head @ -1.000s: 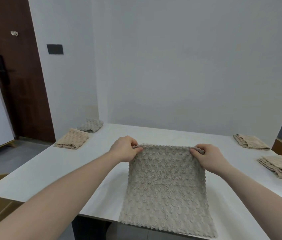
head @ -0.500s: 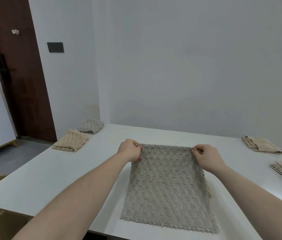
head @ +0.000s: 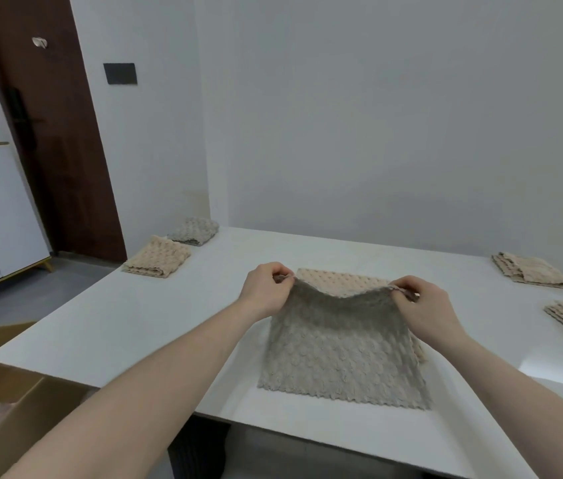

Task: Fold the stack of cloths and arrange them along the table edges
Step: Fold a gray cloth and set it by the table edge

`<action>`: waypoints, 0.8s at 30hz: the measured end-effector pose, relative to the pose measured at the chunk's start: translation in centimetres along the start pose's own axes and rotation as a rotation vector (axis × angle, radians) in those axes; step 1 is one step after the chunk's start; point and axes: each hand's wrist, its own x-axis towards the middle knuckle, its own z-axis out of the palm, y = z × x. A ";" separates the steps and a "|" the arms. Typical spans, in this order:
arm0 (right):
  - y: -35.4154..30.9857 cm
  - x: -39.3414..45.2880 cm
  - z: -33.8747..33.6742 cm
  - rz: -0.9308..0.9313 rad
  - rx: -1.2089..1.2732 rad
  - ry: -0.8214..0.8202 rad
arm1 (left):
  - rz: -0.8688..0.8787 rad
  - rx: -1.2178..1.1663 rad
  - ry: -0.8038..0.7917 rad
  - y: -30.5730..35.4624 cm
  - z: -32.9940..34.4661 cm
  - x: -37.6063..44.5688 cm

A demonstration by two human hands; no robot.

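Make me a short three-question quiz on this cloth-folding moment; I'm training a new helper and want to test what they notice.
1. True or false: both hands pinch the far corners of the grey cloth.
2. How many folded cloths lie along the left edge of the table? A) one B) two C) four
3. What shows beneath the lifted far edge of the grey cloth?

Key
1. True: the left hand and right hand each pinch a corner.
2. B: a beige folded cloth and a grey folded cloth.
3. A beige cloth lying under it.
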 end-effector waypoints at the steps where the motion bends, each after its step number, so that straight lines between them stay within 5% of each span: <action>1: 0.0 -0.6 -0.2 -0.002 0.007 -0.003 | 0.019 -0.003 -0.001 -0.1 -0.2 -0.7; 17: 2.6 -11.7 -1.9 -0.039 -0.056 -0.067 | 0.192 0.011 -0.111 -4.1 -0.3 -11.2; 24: 5.4 -14.0 -1.2 -0.061 -0.155 -0.182 | 0.215 0.195 -0.258 -6.0 0.6 -13.2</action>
